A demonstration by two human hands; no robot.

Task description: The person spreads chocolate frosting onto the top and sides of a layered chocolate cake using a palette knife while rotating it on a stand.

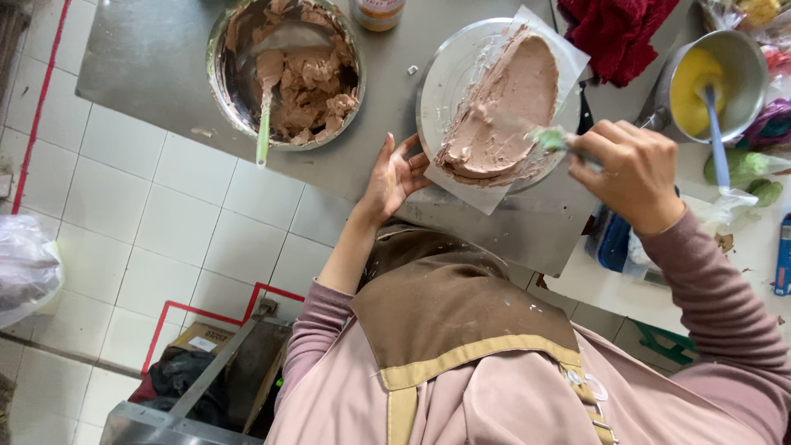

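Observation:
A cake (504,105) covered in light brown frosting sits on white paper on a round metal turntable (443,78). My right hand (628,171) grips a frosting-smeared spatula (550,138) whose blade touches the cake's near right side. My left hand (395,175) rests open against the turntable's near left edge, fingers spread. A steel bowl (284,70) of the same brown frosting stands to the left, with a green-handled spatula (264,124) leaning in it.
The steel table (156,58) ends over a white tiled floor. A red cloth (616,29) lies at the back right. A metal pot (715,74) holds yellow liquid and a blue-handled tool. A jar (377,12) stands behind.

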